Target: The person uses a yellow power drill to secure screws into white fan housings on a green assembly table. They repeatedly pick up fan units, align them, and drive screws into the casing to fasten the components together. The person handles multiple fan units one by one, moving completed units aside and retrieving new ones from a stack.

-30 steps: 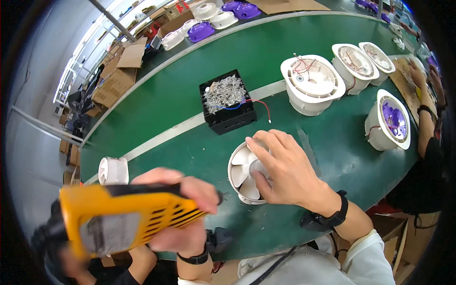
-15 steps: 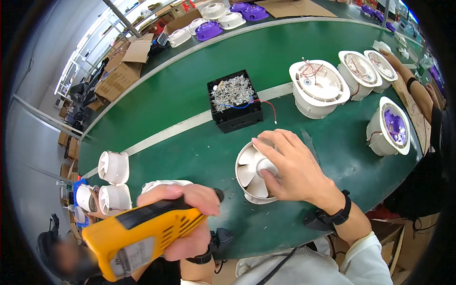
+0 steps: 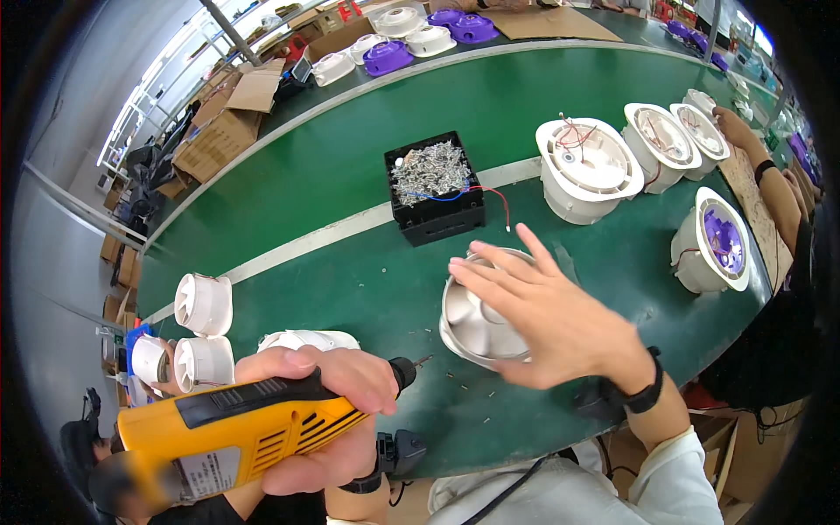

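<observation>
My left hand (image 3: 366, 385) is wrapped round a yellow and black electric screwdriver (image 3: 280, 429), whose thin bit points right across the green table. Under my right hand (image 3: 560, 325) stands a round white fan housing (image 3: 457, 325); its inner blades look smeared. The right fingers are spread over the housing's far and right side, covering much of it; whether they touch the rim is hard to tell. Several small screws (image 3: 452, 376) lie loose beside the housing. Another white housing (image 3: 308, 339) sits partly hidden behind the screwdriver.
Beyond the housing, a black box (image 3: 437, 223) full of screws has a red and blue wire across it. White housings with wires (image 3: 588, 166) stand at right, one with a purple inside (image 3: 724, 243). More housings (image 3: 206, 302) and a co-worker are at left; another person's arm (image 3: 752, 149) reaches in at right.
My right fingers have lifted from the fan and spread wider. The screwdriver has shifted slightly, so its bit now shows. The fan blades have gone from distinct to smeared.
</observation>
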The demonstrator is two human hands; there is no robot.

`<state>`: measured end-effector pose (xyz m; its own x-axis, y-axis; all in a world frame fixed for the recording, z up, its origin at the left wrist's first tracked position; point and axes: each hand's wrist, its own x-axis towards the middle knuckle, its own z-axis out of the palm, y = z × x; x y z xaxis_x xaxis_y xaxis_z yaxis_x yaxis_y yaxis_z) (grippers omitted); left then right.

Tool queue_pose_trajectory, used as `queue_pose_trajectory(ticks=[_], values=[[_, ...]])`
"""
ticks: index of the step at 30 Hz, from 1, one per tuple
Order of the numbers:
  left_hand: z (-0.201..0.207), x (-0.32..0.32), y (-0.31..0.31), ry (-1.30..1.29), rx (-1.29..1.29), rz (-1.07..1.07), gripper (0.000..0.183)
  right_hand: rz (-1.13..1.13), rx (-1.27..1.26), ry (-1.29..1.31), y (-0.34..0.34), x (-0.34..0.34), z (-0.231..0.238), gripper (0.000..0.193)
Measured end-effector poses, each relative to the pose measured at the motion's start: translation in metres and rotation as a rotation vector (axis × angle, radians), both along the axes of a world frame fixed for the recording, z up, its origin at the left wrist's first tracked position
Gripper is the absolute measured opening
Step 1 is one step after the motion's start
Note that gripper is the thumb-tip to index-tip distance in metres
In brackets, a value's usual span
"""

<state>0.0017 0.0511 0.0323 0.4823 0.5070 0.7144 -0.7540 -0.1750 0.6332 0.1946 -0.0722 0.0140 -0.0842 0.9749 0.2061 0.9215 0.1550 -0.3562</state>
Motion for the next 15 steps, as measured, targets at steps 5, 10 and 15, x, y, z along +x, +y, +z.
queue_pose_trajectory(ticks=[5, 10, 15], values=[[-0.005, 0.008, -0.003, 0.012, -0.031, -0.047, 0.086, -0.294, 0.213, 0.11, -0.001, -0.011, -0.015, 0.076], [-0.005, 0.014, -0.009, 0.088, -0.101, -0.062, 0.086, -0.232, 0.35, 0.12, 0.009, -0.008, -0.026, 0.064], [-0.006, 0.015, -0.008, 0.082, -0.096, -0.095, 0.088, -0.196, 0.356, 0.156, 0.01, -0.008, -0.027, 0.061]])
